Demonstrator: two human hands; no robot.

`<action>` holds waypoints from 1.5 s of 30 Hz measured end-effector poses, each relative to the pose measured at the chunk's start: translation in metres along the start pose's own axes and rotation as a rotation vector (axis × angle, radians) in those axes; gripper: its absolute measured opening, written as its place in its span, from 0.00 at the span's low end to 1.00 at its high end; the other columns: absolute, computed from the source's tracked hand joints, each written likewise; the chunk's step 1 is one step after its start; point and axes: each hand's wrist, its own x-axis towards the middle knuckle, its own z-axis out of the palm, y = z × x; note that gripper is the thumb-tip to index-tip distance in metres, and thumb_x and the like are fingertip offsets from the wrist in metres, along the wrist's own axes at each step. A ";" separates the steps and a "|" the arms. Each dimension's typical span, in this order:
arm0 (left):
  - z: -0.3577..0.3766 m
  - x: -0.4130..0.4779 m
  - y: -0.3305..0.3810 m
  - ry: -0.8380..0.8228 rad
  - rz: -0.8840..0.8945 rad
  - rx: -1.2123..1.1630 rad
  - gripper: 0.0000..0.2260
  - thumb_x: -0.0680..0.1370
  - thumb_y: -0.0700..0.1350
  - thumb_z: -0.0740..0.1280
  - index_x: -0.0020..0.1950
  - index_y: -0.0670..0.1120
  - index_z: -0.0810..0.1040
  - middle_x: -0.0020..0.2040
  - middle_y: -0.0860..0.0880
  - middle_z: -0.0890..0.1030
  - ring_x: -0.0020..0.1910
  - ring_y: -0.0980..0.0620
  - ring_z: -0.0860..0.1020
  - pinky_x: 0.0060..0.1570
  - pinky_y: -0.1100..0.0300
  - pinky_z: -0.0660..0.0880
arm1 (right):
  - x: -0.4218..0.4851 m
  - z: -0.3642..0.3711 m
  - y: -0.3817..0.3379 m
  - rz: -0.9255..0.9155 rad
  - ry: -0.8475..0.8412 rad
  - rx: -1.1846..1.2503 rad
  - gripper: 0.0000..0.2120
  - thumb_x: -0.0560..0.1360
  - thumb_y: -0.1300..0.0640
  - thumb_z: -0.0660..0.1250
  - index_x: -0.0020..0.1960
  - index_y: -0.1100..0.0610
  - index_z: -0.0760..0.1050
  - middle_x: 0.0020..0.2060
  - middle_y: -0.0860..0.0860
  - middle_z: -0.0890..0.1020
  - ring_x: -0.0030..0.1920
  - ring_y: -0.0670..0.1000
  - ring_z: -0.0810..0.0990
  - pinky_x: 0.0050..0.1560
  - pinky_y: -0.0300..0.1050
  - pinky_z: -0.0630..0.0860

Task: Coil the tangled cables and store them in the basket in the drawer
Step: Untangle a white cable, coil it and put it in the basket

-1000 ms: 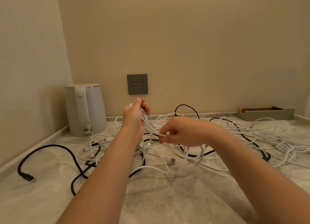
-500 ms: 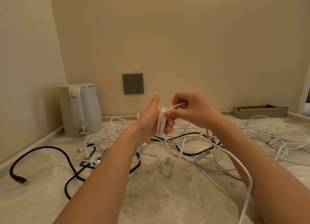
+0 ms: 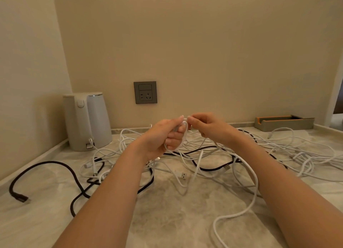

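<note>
Winding looked underway: left hand (image 3: 163,137) clamped loops of white cable (image 3: 257,188), right hand (image 3: 209,130) pinched the strand beside it. Cable seemed light, limp, springy; grip close to coil.

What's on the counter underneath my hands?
A tangle of white cables crossed by a black cable lies on the marble counter, with a loose USB plug. The left hand and right hand cover part of the tangle, hiding how those strands cross.

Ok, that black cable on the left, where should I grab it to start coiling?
Take the black cable by its plug end, coming from above: it lies flat and alone on the counter, clear of the white tangle, so the rest can probably follow.
</note>
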 end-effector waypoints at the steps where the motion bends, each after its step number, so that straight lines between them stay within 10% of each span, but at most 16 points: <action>1: -0.001 0.001 0.000 0.006 0.011 -0.044 0.17 0.83 0.49 0.51 0.35 0.46 0.65 0.21 0.57 0.60 0.18 0.62 0.59 0.18 0.70 0.57 | 0.001 0.004 0.000 -0.011 0.004 -0.012 0.15 0.81 0.54 0.57 0.41 0.56 0.76 0.33 0.54 0.66 0.29 0.45 0.61 0.31 0.36 0.60; 10: 0.000 0.008 0.001 0.143 0.083 -0.322 0.17 0.83 0.46 0.50 0.34 0.46 0.63 0.18 0.56 0.60 0.15 0.63 0.58 0.15 0.71 0.55 | 0.001 0.021 -0.012 -0.001 -0.071 -0.227 0.18 0.77 0.68 0.56 0.35 0.50 0.70 0.30 0.49 0.77 0.28 0.47 0.74 0.29 0.41 0.72; 19: 0.008 0.009 -0.002 0.096 0.057 -0.152 0.17 0.83 0.47 0.51 0.35 0.46 0.64 0.19 0.57 0.61 0.15 0.62 0.59 0.19 0.69 0.52 | -0.004 0.001 -0.023 0.224 -0.324 -0.112 0.11 0.78 0.62 0.56 0.52 0.62 0.76 0.48 0.56 0.80 0.51 0.54 0.80 0.60 0.54 0.75; 27: 0.010 0.007 -0.001 0.095 0.088 -0.467 0.25 0.82 0.49 0.53 0.25 0.48 0.68 0.17 0.55 0.62 0.14 0.62 0.61 0.14 0.70 0.59 | -0.009 0.025 -0.033 0.029 -0.018 0.248 0.15 0.83 0.49 0.51 0.42 0.52 0.71 0.30 0.47 0.70 0.28 0.41 0.68 0.27 0.32 0.64; 34: 0.024 0.011 -0.006 0.124 -0.001 -0.377 0.28 0.82 0.57 0.52 0.25 0.45 0.69 0.19 0.52 0.67 0.16 0.59 0.66 0.16 0.70 0.63 | -0.006 0.017 -0.022 -0.046 0.015 0.109 0.18 0.82 0.53 0.54 0.38 0.60 0.72 0.26 0.40 0.73 0.28 0.37 0.71 0.33 0.30 0.67; 37: 0.022 0.012 -0.006 0.208 -0.021 -0.284 0.26 0.82 0.57 0.51 0.29 0.43 0.67 0.20 0.50 0.67 0.16 0.58 0.66 0.16 0.69 0.63 | -0.004 0.017 -0.016 -0.105 0.043 -0.031 0.20 0.81 0.52 0.56 0.41 0.67 0.74 0.32 0.49 0.74 0.36 0.44 0.71 0.41 0.44 0.68; 45: 0.020 0.016 -0.004 0.524 0.011 0.142 0.27 0.84 0.54 0.49 0.30 0.41 0.68 0.18 0.49 0.70 0.15 0.54 0.68 0.18 0.68 0.64 | -0.003 0.019 -0.012 -0.222 0.133 -0.277 0.21 0.78 0.48 0.59 0.34 0.62 0.71 0.26 0.50 0.69 0.30 0.47 0.65 0.33 0.46 0.62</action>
